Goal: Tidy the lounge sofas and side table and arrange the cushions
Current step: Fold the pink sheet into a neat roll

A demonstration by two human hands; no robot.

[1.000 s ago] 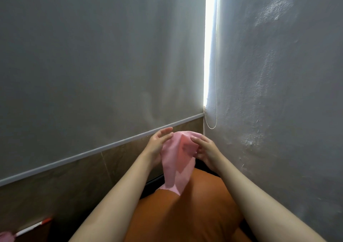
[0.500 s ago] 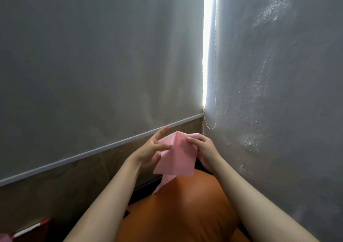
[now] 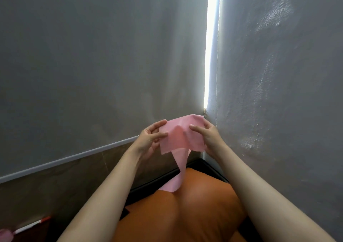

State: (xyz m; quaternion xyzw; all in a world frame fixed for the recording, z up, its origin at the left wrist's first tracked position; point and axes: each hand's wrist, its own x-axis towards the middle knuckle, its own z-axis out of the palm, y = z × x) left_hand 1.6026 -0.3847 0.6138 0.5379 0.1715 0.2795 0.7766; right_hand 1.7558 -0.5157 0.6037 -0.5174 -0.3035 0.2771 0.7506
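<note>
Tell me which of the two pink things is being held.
The pink cloth, pinched at its sides by the left hand and right hand above the orange cushion. The other pink thing lies untouched at the bottom left edge.

Readable text, labels, brands, numbers, signs: none that I can make out from here. The pink cloth [image 3: 178,137] and orange cushion [image 3: 185,214] carry no legible marking.
</note>
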